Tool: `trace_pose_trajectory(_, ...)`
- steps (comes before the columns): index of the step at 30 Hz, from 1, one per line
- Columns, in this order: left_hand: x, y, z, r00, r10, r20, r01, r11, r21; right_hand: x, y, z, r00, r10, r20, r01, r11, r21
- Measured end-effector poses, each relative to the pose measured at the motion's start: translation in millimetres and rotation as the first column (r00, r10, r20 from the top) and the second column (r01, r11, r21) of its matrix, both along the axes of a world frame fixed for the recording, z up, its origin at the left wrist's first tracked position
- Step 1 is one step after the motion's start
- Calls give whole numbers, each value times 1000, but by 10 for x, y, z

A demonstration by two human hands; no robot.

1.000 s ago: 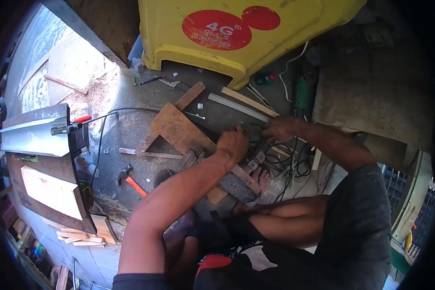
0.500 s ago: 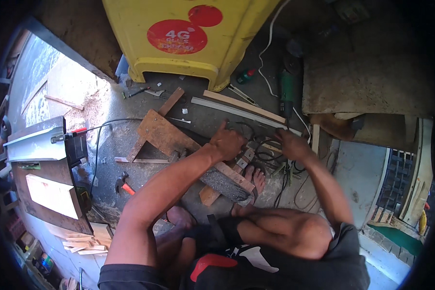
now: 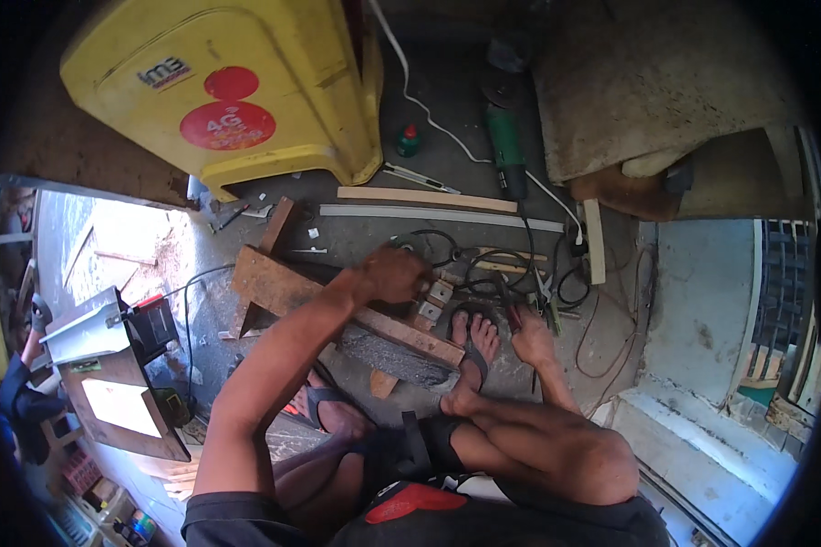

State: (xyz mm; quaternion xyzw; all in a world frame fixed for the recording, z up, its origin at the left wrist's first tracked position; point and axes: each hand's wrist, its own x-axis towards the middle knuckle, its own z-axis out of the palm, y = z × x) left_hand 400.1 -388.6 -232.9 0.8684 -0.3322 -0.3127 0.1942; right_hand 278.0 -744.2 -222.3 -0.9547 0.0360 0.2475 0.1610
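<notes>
My left hand (image 3: 398, 275) is closed, fingers curled down at the far end of a small wooden block with light metal plates (image 3: 436, 296); what it grips is hidden. That block rests by a brown wooden board (image 3: 278, 278) on a rough grey stone-like block (image 3: 392, 354). My right hand (image 3: 531, 339) is wrapped round a slim tool with a dark end and reddish handle (image 3: 513, 315), held near my sandalled foot (image 3: 477, 337). Locking pliers (image 3: 544, 290) lie just beyond that hand, beside coiled black cable (image 3: 493, 273).
A white strip (image 3: 429, 212) and a pale wooden batten (image 3: 429, 198) lie across the floor ahead. Beyond them are a green angle grinder (image 3: 504, 137), a green bottle (image 3: 409, 141) and a yellow plastic stool (image 3: 274, 55). Another person's sleeve (image 3: 18, 392) shows at far left.
The view has shifted. My right hand has come back from the cables near the white strip and now holds the slim tool. My left hand has moved to the metal-plated block.
</notes>
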Motion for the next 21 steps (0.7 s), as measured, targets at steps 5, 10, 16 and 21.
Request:
trace_pose_trajectory(5,-16,94,-69,998,-29,51,30,999,-29,98,159,143,999,10,-52,-11,1000,-15)
trace_pose_trajectory(10,-91,17,-160,920,-239,311,187,964,188,82,111,176,999,39,-10,-39,999,-20)
trace_pose_trajectory(16,-91,11,-58,974,-66,218,72,997,-19,46,82,130,999,34,-15,-34,999,-28)
trace_pose_trajectory(21,-86,11,-162,977,-78,197,68,996,54,51,119,109,999,41,-13,-41,999,-22)
